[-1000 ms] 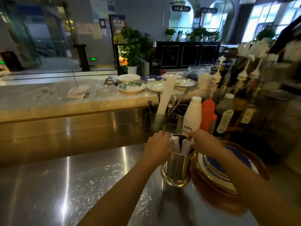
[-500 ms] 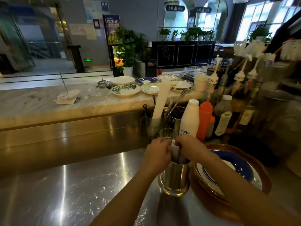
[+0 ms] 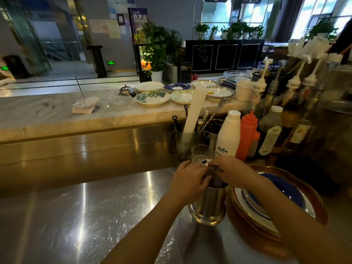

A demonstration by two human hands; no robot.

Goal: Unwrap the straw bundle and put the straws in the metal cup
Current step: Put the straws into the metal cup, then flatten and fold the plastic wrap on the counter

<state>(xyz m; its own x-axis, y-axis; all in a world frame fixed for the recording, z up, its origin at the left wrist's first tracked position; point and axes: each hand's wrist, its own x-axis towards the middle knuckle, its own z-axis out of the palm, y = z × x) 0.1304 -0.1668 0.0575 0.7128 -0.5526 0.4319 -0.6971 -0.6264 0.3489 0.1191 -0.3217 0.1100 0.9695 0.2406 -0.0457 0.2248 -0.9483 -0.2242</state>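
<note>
Both hands at the cup mouth

Cup [image 3: 209, 204] upright on steel counter [image 3: 80, 216], beside plates [image 3: 274, 199]; left hand [image 3: 187, 181] and right hand [image 3: 231, 171] pinched on straws [image 3: 214, 173] standing vertical, tips up; glass [image 3: 202, 153] behind.

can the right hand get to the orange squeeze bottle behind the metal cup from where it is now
Probably yes. The orange squeeze bottle stands just behind the right hand, nothing between them, but that hand is busy at the metal cup.
</note>
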